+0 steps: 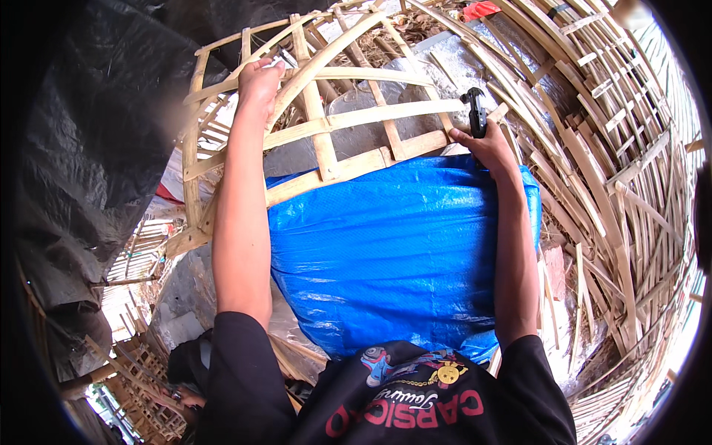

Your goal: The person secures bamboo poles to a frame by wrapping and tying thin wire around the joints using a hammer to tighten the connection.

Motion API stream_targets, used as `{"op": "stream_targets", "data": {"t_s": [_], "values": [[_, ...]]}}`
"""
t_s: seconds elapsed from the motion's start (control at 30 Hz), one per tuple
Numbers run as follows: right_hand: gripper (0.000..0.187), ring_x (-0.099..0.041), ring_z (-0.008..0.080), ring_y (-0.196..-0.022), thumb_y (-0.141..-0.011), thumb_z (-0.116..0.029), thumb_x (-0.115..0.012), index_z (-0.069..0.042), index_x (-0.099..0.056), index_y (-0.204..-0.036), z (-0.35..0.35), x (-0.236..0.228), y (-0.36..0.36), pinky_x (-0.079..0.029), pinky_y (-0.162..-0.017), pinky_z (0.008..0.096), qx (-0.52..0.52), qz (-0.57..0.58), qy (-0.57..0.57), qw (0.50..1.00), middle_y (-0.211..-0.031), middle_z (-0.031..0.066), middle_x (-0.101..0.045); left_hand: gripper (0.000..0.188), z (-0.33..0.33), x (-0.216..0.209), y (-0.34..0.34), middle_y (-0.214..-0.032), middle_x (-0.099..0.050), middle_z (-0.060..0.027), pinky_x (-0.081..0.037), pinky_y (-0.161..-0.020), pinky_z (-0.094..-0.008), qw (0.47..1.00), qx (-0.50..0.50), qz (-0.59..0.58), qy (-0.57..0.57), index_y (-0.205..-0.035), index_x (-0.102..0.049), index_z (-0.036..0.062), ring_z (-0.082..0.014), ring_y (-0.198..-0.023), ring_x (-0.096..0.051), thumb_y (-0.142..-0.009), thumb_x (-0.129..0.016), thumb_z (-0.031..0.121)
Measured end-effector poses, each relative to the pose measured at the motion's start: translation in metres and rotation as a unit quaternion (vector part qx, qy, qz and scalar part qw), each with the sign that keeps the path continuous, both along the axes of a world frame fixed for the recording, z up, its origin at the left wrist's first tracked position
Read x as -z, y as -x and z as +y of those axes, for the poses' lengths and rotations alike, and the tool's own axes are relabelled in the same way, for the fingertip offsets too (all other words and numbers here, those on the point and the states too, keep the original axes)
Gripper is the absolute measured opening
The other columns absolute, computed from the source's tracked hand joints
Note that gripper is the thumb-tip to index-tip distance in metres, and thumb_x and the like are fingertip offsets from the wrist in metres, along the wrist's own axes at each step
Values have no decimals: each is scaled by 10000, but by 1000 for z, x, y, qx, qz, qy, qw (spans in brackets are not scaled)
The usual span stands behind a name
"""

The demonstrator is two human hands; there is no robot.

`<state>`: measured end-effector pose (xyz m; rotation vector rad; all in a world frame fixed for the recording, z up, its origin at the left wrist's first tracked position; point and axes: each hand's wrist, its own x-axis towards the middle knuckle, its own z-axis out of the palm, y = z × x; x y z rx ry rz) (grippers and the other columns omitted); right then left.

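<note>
A lattice of flat, pale bamboo strips (363, 115) is tilted up in front of me, its near edge by a blue plastic sheet (378, 252) over my lap. My left hand (259, 83) is closed at a crossing of strips on the lattice's left side. A small greyish piece (285, 58) shows by its fingertips; its kind is unclear. At the lattice's right edge, my right hand (489, 147) grips a black hand tool with a rounded head (477, 113). Its thumb reaches the end of a strip. The fingers behind the tool are hidden.
Long bamboo strips (586, 156) are stacked and leaning along the right side. A dark plastic sheet (89, 133) hangs at the left. Another person's hand (191, 397) is near a second lattice (144, 382) at lower left. A red scrap (480, 10) lies at the back.
</note>
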<state>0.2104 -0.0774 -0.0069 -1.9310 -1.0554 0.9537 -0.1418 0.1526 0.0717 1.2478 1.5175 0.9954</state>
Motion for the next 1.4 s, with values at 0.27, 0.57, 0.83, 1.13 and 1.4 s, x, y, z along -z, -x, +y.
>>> {"op": "stream_targets", "data": {"t_s": [0.27, 0.57, 0.83, 1.13, 1.4], "values": [[581, -617, 174, -733, -712, -443, -884, 26, -681, -989, 1, -16, 18, -500, -730, 334, 7, 10, 5, 1000, -786, 64, -664, 452, 0, -12, -5, -1061, -649, -131, -501, -833, -321, 994, -22, 104, -39, -1238, -536, -55, -192, -945, -621, -875, -743, 118], [673, -638, 230, -822, -700, -434, -896, 86, -597, -1004, 4, -4, 27, -509, -780, 362, -6, 32, -55, 998, -888, 164, -669, 412, 51, 24, -19, -1030, -643, -112, -522, -786, -315, 986, 18, 97, -137, -1198, -531, -10, -187, -896, -627, -873, -743, 131], [728, -659, 340, -942, -694, -361, -909, 105, -511, -1087, 3, 4, 32, -511, -857, 407, 39, -80, -53, 995, -999, 246, -657, 441, 32, 87, -12, -1040, -640, -98, -491, -808, -277, 992, 52, 77, -89, -1263, -486, -1, -148, -913, -622, -921, -713, 163], [642, -653, 322, -931, -724, -307, -892, 81, -518, -1073, 2, 10, 30, -508, -843, 409, 30, -91, -70, 993, -982, 228, -654, 509, 15, 110, 0, -1146, -614, -147, -527, -838, -287, 991, 102, 86, 11, -1319, -437, -47, -178, -1011, -618, -926, -704, 135], [543, -616, 261, -824, -756, -281, -861, 43, -538, -1051, -6, 13, 17, -499, -792, 379, 77, -91, -73, 990, -912, 162, -642, 524, 4, 96, -19, -1094, -624, -146, -510, -851, -303, 992, 123, -23, 13, -1290, -432, -27, -181, -961, -619, -902, -733, 157]]}}
